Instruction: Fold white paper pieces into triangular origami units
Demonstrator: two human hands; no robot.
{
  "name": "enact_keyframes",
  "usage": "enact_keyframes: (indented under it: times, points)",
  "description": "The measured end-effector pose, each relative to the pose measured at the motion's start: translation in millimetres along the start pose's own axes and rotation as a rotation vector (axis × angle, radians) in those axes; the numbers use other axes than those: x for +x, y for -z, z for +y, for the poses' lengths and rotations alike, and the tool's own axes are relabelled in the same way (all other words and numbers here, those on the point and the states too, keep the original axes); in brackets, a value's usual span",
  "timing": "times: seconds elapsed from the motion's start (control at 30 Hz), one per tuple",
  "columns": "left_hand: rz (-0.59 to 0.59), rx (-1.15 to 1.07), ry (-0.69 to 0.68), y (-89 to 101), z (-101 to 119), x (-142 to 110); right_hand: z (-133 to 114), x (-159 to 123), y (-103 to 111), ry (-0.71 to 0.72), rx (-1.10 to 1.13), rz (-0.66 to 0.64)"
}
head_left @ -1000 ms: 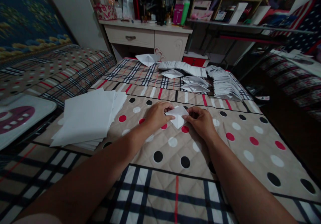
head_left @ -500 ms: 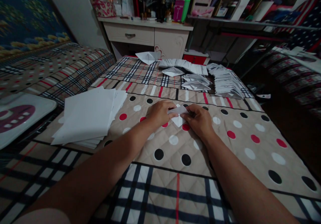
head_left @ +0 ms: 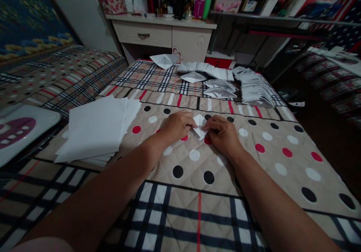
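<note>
A small white folded paper (head_left: 200,125), diamond-shaped with creases, lies on the dotted bedspread between my hands. My left hand (head_left: 178,126) pinches its left corner with thumb and fingers. On the right side, my right hand (head_left: 221,131) is closed on the paper, its thumb pressed onto the surface and the other fingers curled. A stack of white paper sheets (head_left: 96,128) rests on the bed to the left of my left hand. Beyond my hands sit folded paper pieces (head_left: 220,89) and a long row of packed folded papers (head_left: 255,86).
A single larger folded paper (head_left: 165,61) lies near the bed's far edge. Behind the bed stands a white dresser (head_left: 142,34) with bottles and boxes on top. A white board with a purple pattern (head_left: 22,131) is at the left edge.
The raised paper flap between my hands now lies flat, leaving a diamond shape. My right thumb has come down onto it. The camera view has shifted slightly.
</note>
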State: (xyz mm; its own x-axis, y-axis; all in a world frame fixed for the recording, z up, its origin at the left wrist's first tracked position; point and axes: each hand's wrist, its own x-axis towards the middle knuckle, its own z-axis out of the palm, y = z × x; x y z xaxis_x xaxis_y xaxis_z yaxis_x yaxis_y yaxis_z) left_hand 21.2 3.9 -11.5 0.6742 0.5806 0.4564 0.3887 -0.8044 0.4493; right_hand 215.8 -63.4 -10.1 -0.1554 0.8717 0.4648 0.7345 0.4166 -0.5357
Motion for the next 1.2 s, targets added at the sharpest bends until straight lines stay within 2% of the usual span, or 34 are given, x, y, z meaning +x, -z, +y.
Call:
enact_keyframes:
  times: [0.27,0.6,0.93,1.1,1.2]
  points:
    - [-0.056,0.136,-0.065,2.2,4,-2,-3,-3,0,0.073,-0.133,-0.034]
    - [0.003,0.057,-0.064,-1.8,1,-1,-7,-4,0,0.062,-0.134,-0.027]
    - [-0.057,0.114,-0.08,1.3,7,-2,-14,-7,2,0.009,-0.208,-0.087]
    - [-0.057,0.148,-0.028,6.2,20,-3,-24,-4,2,-0.056,-0.233,-0.08]
    - [-0.009,0.115,0.084,1.9,20,2,-26,-2,0,-0.116,-0.253,-0.061]
